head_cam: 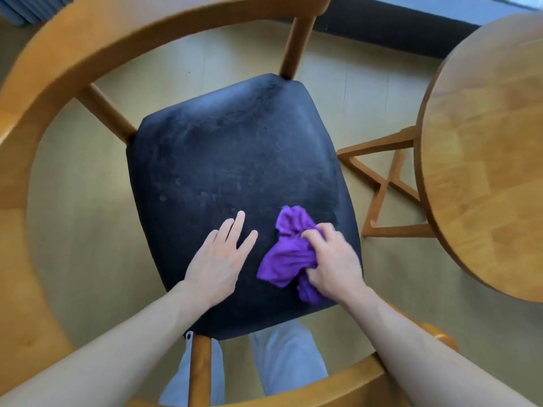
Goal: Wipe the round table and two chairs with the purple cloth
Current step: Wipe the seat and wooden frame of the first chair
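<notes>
Purple cloth point(289, 251) bunched in right hand point(333, 259) — left hand point(219, 257) flat beside it on seat point(223, 160).

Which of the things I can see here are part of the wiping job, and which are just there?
Part of the job:
purple cloth, bunched in the right hand
chair seat, with the left hand flat on it
wooden chair frame
round table

Just there:
floor
dark baseboard

My left hand point(219, 257) lies flat at lower centre of the frame, fingers straight and spread; my right hand point(333, 259) beside it is curled tight, both forearms bare.
</notes>
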A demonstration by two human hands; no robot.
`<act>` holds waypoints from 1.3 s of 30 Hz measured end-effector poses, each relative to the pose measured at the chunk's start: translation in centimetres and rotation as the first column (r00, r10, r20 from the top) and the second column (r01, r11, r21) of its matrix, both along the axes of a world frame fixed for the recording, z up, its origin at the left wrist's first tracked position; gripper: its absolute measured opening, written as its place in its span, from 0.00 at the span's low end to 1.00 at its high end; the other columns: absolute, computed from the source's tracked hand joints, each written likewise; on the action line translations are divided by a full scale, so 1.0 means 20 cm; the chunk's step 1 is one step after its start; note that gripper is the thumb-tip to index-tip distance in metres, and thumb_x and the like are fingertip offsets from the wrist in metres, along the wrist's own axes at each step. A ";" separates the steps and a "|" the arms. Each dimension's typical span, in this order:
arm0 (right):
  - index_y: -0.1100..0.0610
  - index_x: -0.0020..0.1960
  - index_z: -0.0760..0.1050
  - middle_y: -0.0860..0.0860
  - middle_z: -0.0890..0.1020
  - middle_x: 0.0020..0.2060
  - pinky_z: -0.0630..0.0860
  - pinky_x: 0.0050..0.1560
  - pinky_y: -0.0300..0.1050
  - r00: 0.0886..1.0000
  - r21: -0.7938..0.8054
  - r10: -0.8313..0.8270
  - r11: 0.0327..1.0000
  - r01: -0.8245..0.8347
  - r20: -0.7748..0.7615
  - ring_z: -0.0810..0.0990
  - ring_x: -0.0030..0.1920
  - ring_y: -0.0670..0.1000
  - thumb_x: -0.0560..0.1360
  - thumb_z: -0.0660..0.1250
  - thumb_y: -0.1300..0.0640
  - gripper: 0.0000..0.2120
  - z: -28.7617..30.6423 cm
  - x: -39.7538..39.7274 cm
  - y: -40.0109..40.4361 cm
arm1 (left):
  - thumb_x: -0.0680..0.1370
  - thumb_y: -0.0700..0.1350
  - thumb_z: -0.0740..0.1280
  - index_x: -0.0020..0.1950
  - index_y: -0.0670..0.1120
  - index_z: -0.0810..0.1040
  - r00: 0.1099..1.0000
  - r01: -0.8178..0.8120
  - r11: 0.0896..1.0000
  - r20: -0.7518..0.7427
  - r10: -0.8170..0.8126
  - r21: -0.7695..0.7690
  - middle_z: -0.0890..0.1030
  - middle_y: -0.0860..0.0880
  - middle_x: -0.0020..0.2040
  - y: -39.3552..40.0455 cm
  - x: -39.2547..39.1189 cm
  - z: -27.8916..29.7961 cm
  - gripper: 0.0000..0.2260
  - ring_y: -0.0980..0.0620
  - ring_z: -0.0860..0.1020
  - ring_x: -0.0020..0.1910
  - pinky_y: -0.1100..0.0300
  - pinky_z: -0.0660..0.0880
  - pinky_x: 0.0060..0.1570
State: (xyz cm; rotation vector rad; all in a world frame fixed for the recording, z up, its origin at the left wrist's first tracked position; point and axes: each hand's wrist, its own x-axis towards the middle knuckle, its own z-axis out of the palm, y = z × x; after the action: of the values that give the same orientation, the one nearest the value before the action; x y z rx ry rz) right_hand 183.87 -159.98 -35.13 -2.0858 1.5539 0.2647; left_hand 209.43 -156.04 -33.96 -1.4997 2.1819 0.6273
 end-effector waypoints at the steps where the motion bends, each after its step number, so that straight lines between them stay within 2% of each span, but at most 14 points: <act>1: 0.49 0.62 0.73 0.51 0.72 0.60 0.78 0.50 0.54 0.984 -0.032 -0.176 0.984 0.176 -0.014 0.76 0.53 0.60 0.66 0.72 0.56 0.25 -0.01 -0.01 0.00 | 0.76 0.43 0.67 0.83 0.47 0.54 1.000 -0.024 1.000 -0.007 0.024 0.003 0.46 0.35 0.82 0.01 -0.01 0.01 0.38 0.38 0.57 0.78 0.50 0.66 0.70; 3: 0.49 0.63 0.72 0.52 0.71 0.62 0.77 0.55 0.55 0.825 -0.074 -0.565 0.823 0.564 0.013 0.75 0.57 0.61 0.68 0.73 0.57 0.25 -0.01 0.07 0.02 | 0.75 0.42 0.68 0.83 0.47 0.56 0.997 -0.067 0.998 -0.026 0.068 0.014 0.47 0.36 0.83 0.00 -0.01 0.03 0.38 0.38 0.57 0.79 0.51 0.66 0.71; 5: 0.51 0.66 0.71 0.56 0.70 0.64 0.73 0.60 0.55 0.517 -0.056 -0.852 0.514 0.856 0.085 0.75 0.60 0.64 0.69 0.73 0.59 0.26 -0.01 0.22 0.06 | 0.74 0.43 0.71 0.82 0.47 0.58 0.995 -0.086 0.996 -0.041 0.087 0.027 0.49 0.37 0.83 -0.01 -0.01 0.04 0.38 0.39 0.59 0.78 0.51 0.68 0.70; 7: 0.53 0.68 0.68 0.58 0.68 0.64 0.71 0.62 0.57 0.258 -0.001 -0.960 0.259 0.966 0.111 0.74 0.61 0.66 0.70 0.73 0.59 0.29 0.00 0.37 0.15 | 0.74 0.43 0.72 0.82 0.47 0.59 0.995 -0.086 0.996 -0.057 0.088 0.024 0.50 0.37 0.83 -0.02 0.00 0.04 0.38 0.39 0.60 0.78 0.51 0.69 0.69; 8: 0.54 0.69 0.67 0.58 0.67 0.64 0.72 0.61 0.57 0.238 0.031 -0.967 0.241 0.970 0.094 0.74 0.60 0.67 0.70 0.73 0.59 0.30 0.02 0.43 0.21 | 0.74 0.44 0.72 0.82 0.47 0.59 0.995 -0.083 0.996 -0.057 0.084 0.021 0.49 0.37 0.83 -0.02 0.01 0.03 0.38 0.40 0.59 0.79 0.51 0.69 0.69; 9: 0.54 0.69 0.65 0.57 0.66 0.63 0.73 0.59 0.57 0.296 0.062 -0.953 0.300 0.952 0.069 0.74 0.58 0.66 0.69 0.74 0.58 0.31 0.03 0.48 0.28 | 0.75 0.45 0.71 0.82 0.47 0.58 0.995 -0.082 0.997 -0.055 0.082 0.014 0.49 0.38 0.83 -0.02 0.01 0.03 0.38 0.40 0.58 0.79 0.51 0.69 0.69; 12: 0.51 0.67 0.63 0.52 0.64 0.60 0.76 0.52 0.50 0.637 0.162 -0.771 0.631 0.758 0.022 0.77 0.52 0.59 0.69 0.76 0.52 0.33 0.03 0.54 0.38 | 0.73 0.49 0.73 0.80 0.48 0.61 0.992 -0.126 0.992 -0.029 0.125 -0.018 0.51 0.41 0.83 -0.02 0.02 0.02 0.38 0.40 0.58 0.79 0.46 0.69 0.66; 15: 0.45 0.56 0.60 0.47 0.61 0.54 0.70 0.42 0.47 0.797 0.209 -0.604 0.782 0.587 0.021 0.76 0.44 0.57 0.68 0.72 0.49 0.25 0.01 0.52 0.30 | 0.70 0.53 0.76 0.77 0.49 0.62 0.973 -0.230 0.973 -0.009 0.230 -0.014 0.55 0.42 0.82 -0.03 0.05 0.01 0.40 0.40 0.57 0.78 0.44 0.69 0.65; 18: 0.43 0.54 0.60 0.43 0.59 0.51 0.67 0.39 0.46 0.841 0.168 -0.535 0.839 0.518 0.083 0.74 0.40 0.54 0.66 0.70 0.47 0.23 0.01 0.51 0.22 | 0.70 0.54 0.77 0.75 0.46 0.65 0.961 -0.275 0.961 -0.017 0.275 -0.033 0.61 0.40 0.78 -0.05 0.12 0.00 0.39 0.39 0.62 0.75 0.48 0.74 0.63; 21: 0.45 0.60 0.66 0.45 0.64 0.55 0.68 0.42 0.46 0.818 0.077 -0.523 0.850 0.521 0.241 0.76 0.47 0.57 0.68 0.70 0.50 0.23 -0.02 0.60 -0.04 | 0.71 0.49 0.76 0.72 0.45 0.68 0.899 -0.436 0.898 -0.056 0.433 -0.059 0.64 0.42 0.75 -0.07 0.26 0.01 0.33 0.39 0.64 0.72 0.49 0.75 0.63; 27: 0.54 0.58 0.69 0.54 0.66 0.60 0.67 0.44 0.49 0.730 -0.065 -0.642 0.739 0.671 0.236 0.74 0.54 0.61 0.68 0.69 0.51 0.21 -0.10 0.96 -0.62 | 0.77 0.49 0.71 0.82 0.51 0.49 0.647 -0.760 0.647 -0.013 0.762 0.062 0.42 0.47 0.83 -0.08 0.44 -0.01 0.40 0.44 0.46 0.82 0.46 0.72 0.67; 31: 0.54 0.63 0.69 0.55 0.66 0.62 0.74 0.49 0.53 0.708 -0.092 -0.654 0.714 0.694 0.267 0.71 0.57 0.60 0.68 0.70 0.53 0.24 -0.12 1.02 -0.59 | 0.78 0.49 0.70 0.83 0.45 0.42 0.721 -0.689 0.717 -0.003 0.693 0.103 0.36 0.44 0.83 -0.02 0.31 0.01 0.44 0.40 0.40 0.82 0.50 0.69 0.71; 36: 0.51 0.66 0.71 0.54 0.67 0.64 0.75 0.56 0.53 0.819 -0.118 -0.465 0.842 0.527 0.336 0.73 0.60 0.59 0.68 0.70 0.53 0.27 -0.13 1.10 -0.62 | 0.80 0.46 0.66 0.82 0.44 0.53 0.769 -0.625 0.765 -0.047 0.638 0.156 0.42 0.46 0.84 0.10 0.21 0.05 0.34 0.44 0.41 0.83 0.53 0.73 0.67; 39: 0.51 0.66 0.71 0.55 0.69 0.65 0.74 0.55 0.55 0.960 -0.174 -0.179 0.960 0.218 0.216 0.72 0.60 0.60 0.68 0.71 0.53 0.27 -0.10 1.26 -0.60 | 0.81 0.47 0.62 0.72 0.44 0.71 0.719 -0.677 0.723 -0.084 0.690 0.139 0.59 0.47 0.81 0.07 0.25 0.09 0.19 0.47 0.58 0.80 0.52 0.74 0.63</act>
State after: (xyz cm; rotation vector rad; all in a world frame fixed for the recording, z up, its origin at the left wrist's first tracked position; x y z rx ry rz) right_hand 208.98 -172.01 -37.06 -2.0068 1.7083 -0.1718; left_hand 214.47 -154.66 -32.12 -2.2766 1.5785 1.0717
